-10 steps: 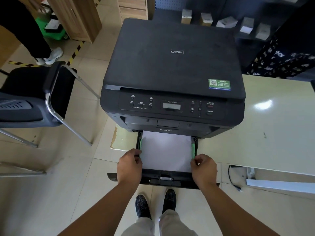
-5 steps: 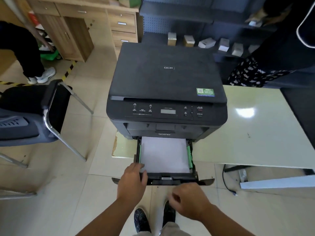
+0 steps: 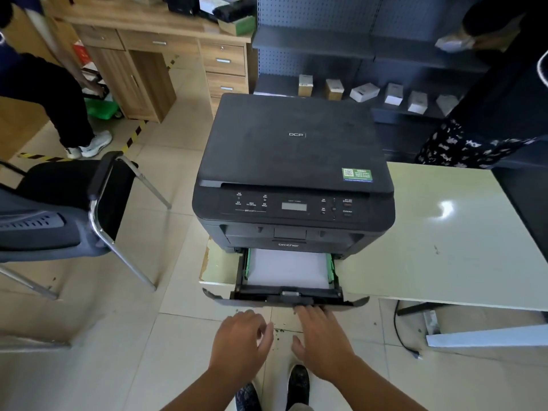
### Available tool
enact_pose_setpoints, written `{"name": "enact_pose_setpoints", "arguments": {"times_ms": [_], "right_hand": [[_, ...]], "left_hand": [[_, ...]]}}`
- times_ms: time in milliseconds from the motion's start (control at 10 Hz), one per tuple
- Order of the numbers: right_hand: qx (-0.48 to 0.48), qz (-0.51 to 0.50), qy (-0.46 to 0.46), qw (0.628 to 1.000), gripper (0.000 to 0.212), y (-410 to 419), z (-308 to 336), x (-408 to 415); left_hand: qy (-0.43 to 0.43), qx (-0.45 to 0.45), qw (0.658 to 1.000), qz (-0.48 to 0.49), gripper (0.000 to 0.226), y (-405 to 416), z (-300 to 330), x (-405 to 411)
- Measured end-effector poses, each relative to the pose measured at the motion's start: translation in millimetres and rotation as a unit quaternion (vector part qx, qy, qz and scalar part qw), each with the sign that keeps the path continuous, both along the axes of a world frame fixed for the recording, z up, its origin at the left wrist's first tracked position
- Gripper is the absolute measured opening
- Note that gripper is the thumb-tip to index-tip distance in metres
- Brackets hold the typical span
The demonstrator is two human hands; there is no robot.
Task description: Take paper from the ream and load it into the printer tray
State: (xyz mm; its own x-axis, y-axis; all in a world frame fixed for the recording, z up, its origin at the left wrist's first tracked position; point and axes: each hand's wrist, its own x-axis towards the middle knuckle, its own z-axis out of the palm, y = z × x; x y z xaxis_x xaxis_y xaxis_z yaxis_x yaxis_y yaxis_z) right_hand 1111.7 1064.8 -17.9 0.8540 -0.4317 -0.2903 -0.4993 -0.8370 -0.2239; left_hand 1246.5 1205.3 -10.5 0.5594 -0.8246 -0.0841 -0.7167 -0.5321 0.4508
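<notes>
A black printer (image 3: 293,161) stands on the left end of a pale table (image 3: 439,247). Its paper tray (image 3: 286,299) is pulled partly out at the bottom front, and a white stack of paper (image 3: 287,268) lies flat in it between green guides. My left hand (image 3: 241,342) hovers below the tray's front, fingers loosely apart, holding nothing. My right hand (image 3: 321,339) is flat and open, its fingertips touching the tray's front edge near the middle. No ream is in sight.
A black office chair (image 3: 68,203) stands to the left. A wooden desk with drawers (image 3: 166,54) and a dark shelf with small boxes (image 3: 364,90) lie behind. One person stands at far left, another at far right. A cable (image 3: 398,333) hangs under the table.
Both hands have left the sides of the tray and dropped in front of it. The right hand now touches the tray's front edge, and the tray sits further in. The view has pulled back.
</notes>
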Motion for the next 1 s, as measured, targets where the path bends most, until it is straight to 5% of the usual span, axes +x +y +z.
{"name": "enact_pose_setpoints", "arguments": {"times_ms": [300, 800, 1000], "right_hand": [[-0.03, -0.045, 0.022, 0.998, 0.047, -22.8, 3.0, 25.8], [0.021, -0.014, 0.07, 0.997, 0.087, -86.1, 9.7, 66.9], [0.142, -0.07, 0.087, 0.984, 0.083, -89.3, 8.9, 44.3]], "left_hand": [[0.015, 0.05, 0.999, -0.002, 0.044, -42.6, -7.1, 25.8], [0.07, 0.174, 0.982, -0.02, 0.066, -96.2, 18.1, 71.3], [0.055, 0.163, 0.985, -0.018, 0.065, -81.7, 16.7, 67.6]]}}
